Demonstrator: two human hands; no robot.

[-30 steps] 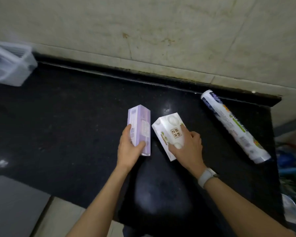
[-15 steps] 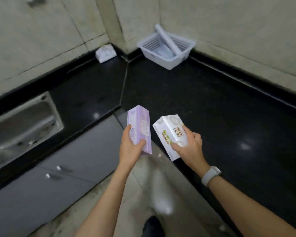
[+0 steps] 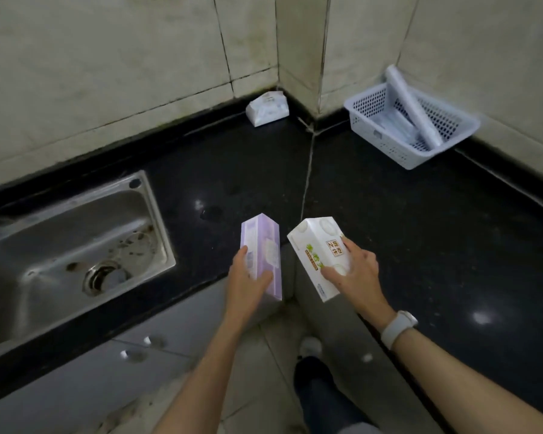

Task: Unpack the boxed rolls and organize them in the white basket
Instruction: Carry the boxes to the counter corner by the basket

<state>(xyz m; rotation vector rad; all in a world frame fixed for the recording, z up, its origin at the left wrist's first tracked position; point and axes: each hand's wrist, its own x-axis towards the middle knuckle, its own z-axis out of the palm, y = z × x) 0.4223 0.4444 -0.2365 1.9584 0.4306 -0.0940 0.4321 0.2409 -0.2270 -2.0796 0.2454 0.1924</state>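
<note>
My left hand (image 3: 248, 281) grips a long purple box (image 3: 262, 245) near its lower end. A white box with green print (image 3: 318, 252) is held by my right hand (image 3: 356, 278), fingers curled round its near half. Both boxes hang in the air above the inner corner of the black counter (image 3: 420, 230). The white basket (image 3: 386, 137) stands at the back right against the wall, far beyond both hands. A long clear roll (image 3: 413, 104) leans out of it, with other wrapped rolls lying inside.
A steel sink (image 3: 69, 255) is set in the counter on the left. A white soft pack (image 3: 267, 108) lies in the far wall corner. Grey cabinet fronts (image 3: 107, 380) and floor tiles show below, with my foot (image 3: 314, 377) between the arms.
Both boxes were lifted off the counter and carried leftwards. The view swung left with them: the wrapped roll on the right is gone from sight, and the sink, corner and basket came into view.
</note>
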